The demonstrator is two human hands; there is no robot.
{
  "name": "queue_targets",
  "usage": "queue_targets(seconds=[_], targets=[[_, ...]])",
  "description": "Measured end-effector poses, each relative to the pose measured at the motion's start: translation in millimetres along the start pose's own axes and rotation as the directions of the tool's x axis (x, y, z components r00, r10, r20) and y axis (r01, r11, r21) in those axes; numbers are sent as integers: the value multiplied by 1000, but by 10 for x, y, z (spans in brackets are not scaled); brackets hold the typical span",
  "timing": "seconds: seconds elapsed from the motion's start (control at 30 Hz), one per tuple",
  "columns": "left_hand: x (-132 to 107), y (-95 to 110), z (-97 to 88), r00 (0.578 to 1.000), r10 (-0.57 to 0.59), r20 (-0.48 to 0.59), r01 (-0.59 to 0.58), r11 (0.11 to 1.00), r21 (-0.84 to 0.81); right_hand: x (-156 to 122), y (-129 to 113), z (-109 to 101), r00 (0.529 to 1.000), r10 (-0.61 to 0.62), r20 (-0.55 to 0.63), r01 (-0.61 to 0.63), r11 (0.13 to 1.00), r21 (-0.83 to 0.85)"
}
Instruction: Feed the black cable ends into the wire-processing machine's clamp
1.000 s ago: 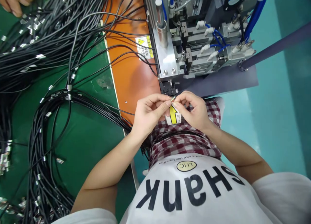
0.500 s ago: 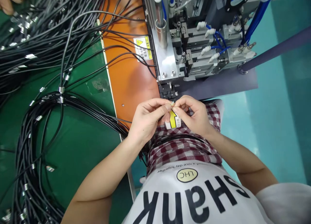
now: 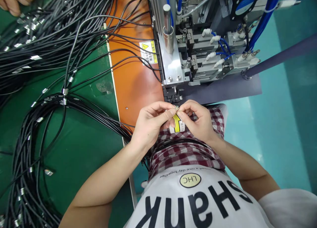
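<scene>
Between my two hands is a small shiny metal connector (image 3: 177, 108), like the metal ends on the black cables nearby. My left hand (image 3: 153, 122) pinches it with thumb and forefinger. My right hand (image 3: 198, 119) closes on its other side, fingertips pressed together. Most of the connector is hidden by the fingers, and I cannot make out a cable leading from it. Just beneath the hands shows a white label with a yellow arrow (image 3: 177, 124). Beyond the fingertips is the black track-like edge (image 3: 170, 94) of the machine.
Bundles of black cables (image 3: 74, 106) with metal ends cover much of the green mat (image 3: 81, 168) at left. Several cables cross the orange board (image 3: 133, 86) into the machine (image 3: 173, 66). Another person's hand (image 3: 15, 0) is at the top left. A purple-grey bar (image 3: 279, 58) extends right.
Both hands stay together at the connector, with small finger shifts; its visible end looks slightly turned. The whole view has shifted a little. The other person's hand remains by the cables.
</scene>
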State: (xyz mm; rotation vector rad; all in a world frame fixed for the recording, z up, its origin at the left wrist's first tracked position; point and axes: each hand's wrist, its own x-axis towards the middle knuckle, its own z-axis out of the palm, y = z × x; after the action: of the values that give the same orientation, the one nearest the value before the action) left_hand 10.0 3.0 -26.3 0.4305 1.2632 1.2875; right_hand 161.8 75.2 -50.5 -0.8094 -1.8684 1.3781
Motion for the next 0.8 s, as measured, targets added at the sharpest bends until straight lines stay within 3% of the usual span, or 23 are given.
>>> queue_targets(seconds=[0.1,0.23,0.4,0.5,0.8], targets=[[-35,-6,17,997,56,-45,-53,997,56,-12,-16,31,1000,-8,-28,7,1000,-25],[-47,-22,10,996,30,-82,-24,997,76,-18,-15,44,1000,15,-27,-16,999,-28],[-49,16,4,998,14,-57,-7,992,129,42,-71,-119,982,166,91,-169,985,25],[-61,38,11,999,14,-43,-7,988,156,90,-138,-201,970,223,96,-227,973,42],[-74,40,-13,999,43,-17,-38,978,206,113,-259,-150,995,96,16,-95,994,-49]])
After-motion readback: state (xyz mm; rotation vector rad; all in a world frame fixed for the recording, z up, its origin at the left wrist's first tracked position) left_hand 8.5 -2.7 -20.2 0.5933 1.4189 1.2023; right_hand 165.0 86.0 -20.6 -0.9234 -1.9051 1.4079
